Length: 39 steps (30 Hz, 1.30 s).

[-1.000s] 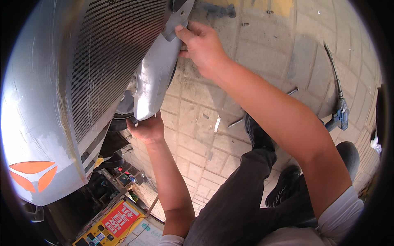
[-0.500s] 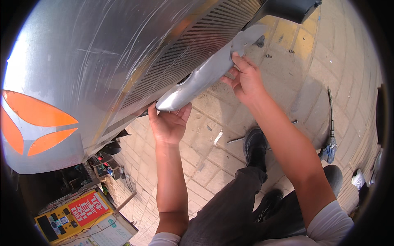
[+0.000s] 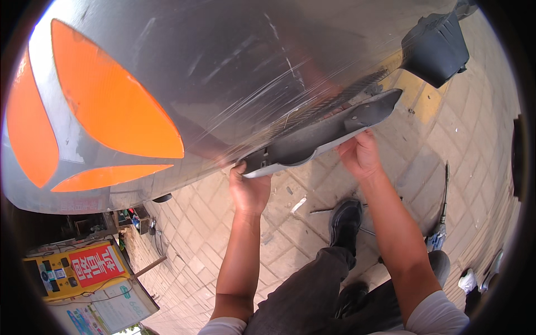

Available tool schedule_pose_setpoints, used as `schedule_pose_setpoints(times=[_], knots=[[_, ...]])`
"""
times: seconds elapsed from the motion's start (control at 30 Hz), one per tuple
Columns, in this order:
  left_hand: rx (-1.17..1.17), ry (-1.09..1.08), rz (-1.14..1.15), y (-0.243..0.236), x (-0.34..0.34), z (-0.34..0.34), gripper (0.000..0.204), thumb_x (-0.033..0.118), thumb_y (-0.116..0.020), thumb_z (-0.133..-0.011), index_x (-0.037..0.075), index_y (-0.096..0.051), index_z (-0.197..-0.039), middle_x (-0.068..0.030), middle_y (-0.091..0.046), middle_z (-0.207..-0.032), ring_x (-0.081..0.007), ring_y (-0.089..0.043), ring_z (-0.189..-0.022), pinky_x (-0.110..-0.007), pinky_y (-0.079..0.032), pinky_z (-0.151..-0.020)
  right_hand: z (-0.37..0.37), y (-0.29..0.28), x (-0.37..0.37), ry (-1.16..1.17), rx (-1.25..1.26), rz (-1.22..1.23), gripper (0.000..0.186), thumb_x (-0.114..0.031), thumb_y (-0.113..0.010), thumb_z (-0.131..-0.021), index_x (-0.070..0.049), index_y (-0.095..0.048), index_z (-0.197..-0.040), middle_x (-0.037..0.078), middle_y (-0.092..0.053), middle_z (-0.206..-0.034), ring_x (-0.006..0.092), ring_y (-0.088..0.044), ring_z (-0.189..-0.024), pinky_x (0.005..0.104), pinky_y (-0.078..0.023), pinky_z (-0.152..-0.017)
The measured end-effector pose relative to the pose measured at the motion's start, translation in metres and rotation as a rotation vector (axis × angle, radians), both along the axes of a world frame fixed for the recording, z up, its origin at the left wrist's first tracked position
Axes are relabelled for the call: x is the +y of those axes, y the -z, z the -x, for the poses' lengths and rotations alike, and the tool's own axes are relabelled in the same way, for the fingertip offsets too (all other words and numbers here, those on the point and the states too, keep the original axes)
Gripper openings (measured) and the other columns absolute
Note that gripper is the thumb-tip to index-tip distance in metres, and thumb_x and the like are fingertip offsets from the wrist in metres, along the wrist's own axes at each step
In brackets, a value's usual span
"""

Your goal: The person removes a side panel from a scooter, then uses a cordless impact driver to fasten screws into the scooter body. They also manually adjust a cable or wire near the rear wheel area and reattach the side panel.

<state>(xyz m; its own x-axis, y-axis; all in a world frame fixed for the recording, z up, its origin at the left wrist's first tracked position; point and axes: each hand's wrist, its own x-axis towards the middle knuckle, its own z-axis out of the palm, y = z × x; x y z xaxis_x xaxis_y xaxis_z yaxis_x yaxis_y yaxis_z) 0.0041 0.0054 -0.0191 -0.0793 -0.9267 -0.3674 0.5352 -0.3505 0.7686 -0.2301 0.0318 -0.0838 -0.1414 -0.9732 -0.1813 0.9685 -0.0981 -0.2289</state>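
My left hand [image 3: 249, 188] grips the left end of a long silver plastic cover [image 3: 304, 145], thumb on top and fingers underneath. My right hand [image 3: 357, 156] has its fingers closed on the same cover's lower edge toward the right end. The cover is tilted so that its dark, hollow inner side shows. It lies just below a large scratched grey body panel [image 3: 234, 67] with orange three-part decals [image 3: 111, 106] and a carbon-pattern strip. I cannot tell whether it touches the panel. A black plastic part [image 3: 434, 50] juts out at the upper right.
My shoe [image 3: 345, 223] stands on brick paving. A blue power tool [image 3: 436, 237] with a long shaft lies at right, near metal rods [image 3: 324, 210]. Someone's white shoe [image 3: 468, 281] is at the right edge. A small toolbox [image 3: 138, 220] and a yellow signboard [image 3: 42, 273] are at lower left.
The cover has swung toward horizontal and turned over from its silver face to its hollow side. Both hands have moved lower and rightward in the picture as the view shifted toward the decals.
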Motion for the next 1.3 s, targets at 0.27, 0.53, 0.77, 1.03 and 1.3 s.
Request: schedule_pose_setpoints(times=[0.27, 0.53, 0.77, 1.03, 1.3], knots=[[0.042, -0.010, -0.024, 0.012, -0.011, -0.008, 0.044, 0.033, -0.050, -0.086, 0.008, -0.054, -0.122, -0.0121, -0.059, -0.128, -0.0275, -0.054, -0.120, -0.045, -0.041, -0.101, 0.001, -0.007, -0.001, 0.048, 0.093, 0.027, 0.043, -0.009, -0.061, -0.093, -0.010, -0.049, -0.134, 0.008, -0.061, -0.123, 0.0269, -0.059, -0.117, 0.0403, -0.053, -0.091], [-0.099, -0.004, -0.016, -0.014, -0.017, 0.013, 0.062, 0.056, -0.043, -0.094, 0.007, -0.046, -0.132, -0.0117, -0.058, -0.128, -0.0297, -0.056, -0.119, -0.046, -0.050, -0.097, 0.004, -0.012, -0.002, 0.064, 0.232, -0.090, 0.031, -0.019, -0.063, -0.094, -0.009, -0.056, -0.123, 0.005, -0.064, -0.116, 0.0196, -0.062, -0.107, 0.0403, -0.056, -0.083], [-0.301, 0.071, -0.131, -0.020, -0.016, 0.016, 0.076, 0.069, -0.034, -0.093, 0.009, -0.037, -0.138, -0.0120, -0.047, -0.136, -0.0309, -0.052, -0.120, -0.050, -0.046, -0.099, 0.004, -0.040, -0.009, 0.038, 0.347, -0.361, 0.031, -0.032, -0.064, -0.094, -0.008, -0.059, -0.113, 0.002, -0.064, -0.108, 0.0154, -0.062, -0.100, 0.0378, -0.055, -0.081], [-0.317, 0.052, -0.236, -0.006, -0.018, 0.019, 0.080, 0.074, -0.029, -0.091, 0.010, -0.037, -0.139, -0.0118, -0.052, -0.131, -0.0292, -0.060, -0.109, -0.046, -0.050, -0.095, 0.007, -0.039, -0.019, 0.015, 0.406, -0.450, 0.030, -0.035, -0.066, -0.092, -0.008, -0.059, -0.102, 0.002, -0.064, -0.104, 0.0148, -0.060, -0.098, 0.0365, -0.054, -0.080], [-0.264, 0.106, -0.158, -0.001, -0.016, 0.019, 0.082, 0.073, -0.033, -0.091, 0.010, -0.029, -0.143, -0.0127, -0.046, -0.137, -0.0308, -0.060, -0.113, -0.044, -0.051, -0.097, 0.008, -0.040, -0.028, 0.011, 0.435, -0.453, 0.030, -0.036, -0.068, -0.090, -0.009, -0.059, -0.098, 0.001, -0.063, -0.098, 0.0144, -0.060, -0.093, 0.0364, -0.053, -0.080]])
